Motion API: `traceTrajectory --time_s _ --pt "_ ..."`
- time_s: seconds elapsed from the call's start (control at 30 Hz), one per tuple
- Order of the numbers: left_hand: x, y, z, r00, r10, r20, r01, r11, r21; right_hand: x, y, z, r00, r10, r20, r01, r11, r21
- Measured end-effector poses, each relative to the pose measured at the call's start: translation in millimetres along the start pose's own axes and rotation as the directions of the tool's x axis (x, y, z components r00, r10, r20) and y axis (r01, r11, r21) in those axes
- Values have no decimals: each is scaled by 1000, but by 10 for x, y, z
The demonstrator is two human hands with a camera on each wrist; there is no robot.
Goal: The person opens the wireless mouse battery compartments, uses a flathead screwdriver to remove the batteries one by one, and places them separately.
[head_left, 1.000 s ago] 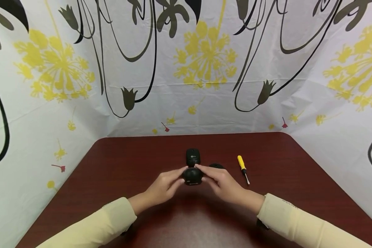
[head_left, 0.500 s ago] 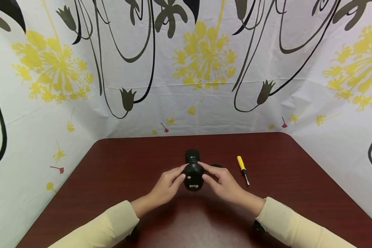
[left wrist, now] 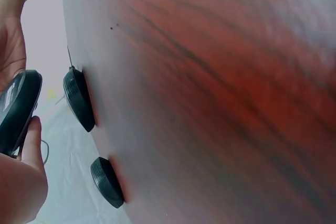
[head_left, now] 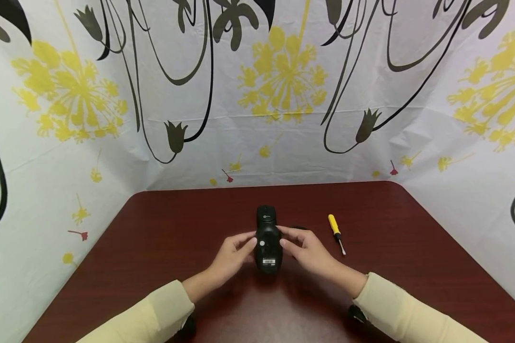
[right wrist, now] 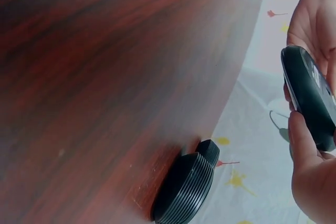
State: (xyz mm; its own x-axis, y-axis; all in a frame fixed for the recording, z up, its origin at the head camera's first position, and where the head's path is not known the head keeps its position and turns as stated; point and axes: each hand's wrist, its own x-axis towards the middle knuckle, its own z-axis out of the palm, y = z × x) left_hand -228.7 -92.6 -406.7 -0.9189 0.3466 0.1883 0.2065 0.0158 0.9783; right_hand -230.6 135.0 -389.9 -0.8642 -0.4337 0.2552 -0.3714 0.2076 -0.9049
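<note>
L hand (head_left: 228,255) & R hand (head_left: 311,250) are pinching oval black plastic device (head_left: 267,252) btwn fingers, now tilting white underside label (head_left: 268,261) into fuller view.

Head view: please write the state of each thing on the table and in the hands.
Oval black computer mouse: held between left hand and right hand, labelled underside toward camera.
Black mouse with pale logo: on the dark red table, logo up.
Black ribbed object: on table, mostly hidden behind right hand.
Yellow-handled screwdriver: on table, tip toward person.
</note>
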Motion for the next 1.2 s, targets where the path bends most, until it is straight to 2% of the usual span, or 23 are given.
traceTrajectory --time_s 0.07,0.23,0.43,0.57,0.83,1.2 --pt "-13 4 12 999 -46 2 46 998 -51 8 8 8 999 28 16 -29 997 68" --pt "-43 10 15 992 -116 47 122 983 -136 1 -17 2 994 108 19 -109 985 134" --pt "-62 -19 6 983 -140 114 155 979 -134 -28 -37 -11 983 174 56 -182 959 215" --pt "-67 -37 17 983 -131 127 149 978 -145 -48 -40 2 977 203 68 -213 943 255" --pt "-94 -12 59 981 -158 112 176 968 -178 -71 -53 32 963 259 72 -268 907 326" --pt "-120 -2 81 980 -186 72 196 968 -160 -87 -44 40 965 249 79 -261 910 322"
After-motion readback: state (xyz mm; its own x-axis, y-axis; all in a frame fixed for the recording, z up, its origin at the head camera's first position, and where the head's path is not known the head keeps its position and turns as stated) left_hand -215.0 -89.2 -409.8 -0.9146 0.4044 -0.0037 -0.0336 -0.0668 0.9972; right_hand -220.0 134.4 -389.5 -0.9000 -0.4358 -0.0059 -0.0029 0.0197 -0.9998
